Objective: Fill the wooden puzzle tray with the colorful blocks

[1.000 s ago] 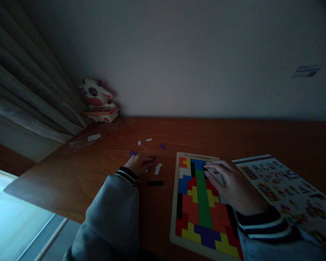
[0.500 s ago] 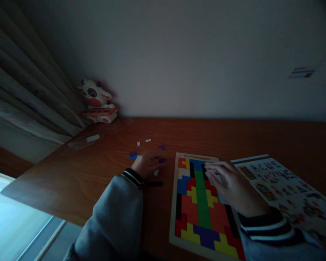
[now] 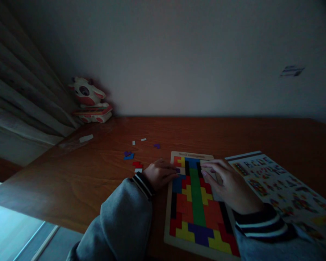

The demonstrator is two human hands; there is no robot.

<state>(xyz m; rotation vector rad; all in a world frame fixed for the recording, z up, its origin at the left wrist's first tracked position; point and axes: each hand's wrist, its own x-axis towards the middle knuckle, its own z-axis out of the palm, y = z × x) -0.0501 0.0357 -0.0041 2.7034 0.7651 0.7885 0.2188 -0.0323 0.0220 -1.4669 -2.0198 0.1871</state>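
Note:
A wooden puzzle board [image 3: 167, 221] lies in front of me, filled with coloured blocks such as the long green strip [image 3: 197, 199] and a purple block [image 3: 202, 233] near its lower edge. My left hand [image 3: 161, 174] reaches over the board's left rim. Its fingertips are closed on a small purple puzzle piece [image 3: 178, 170], just above a bare patch of the board. Over the board's upper right my right hand [image 3: 228, 183] is bent, thumb and fingers close together. Whether anything is between them is hidden.
Left of the board lie loose pieces: red [image 3: 137, 164], blue [image 3: 129, 156], purple [image 3: 157, 146] and small white ones [image 3: 133, 143]. A printed pattern sheet [image 3: 277, 188] lies to the right. A cow toy [image 3: 91, 101] stands at the back left by the curtain [image 3: 24, 90].
My left hand has moved right from the loose pieces to the board, bringing the purple piece. Red and white pieces it covered now show. My right hand keeps its place over the board.

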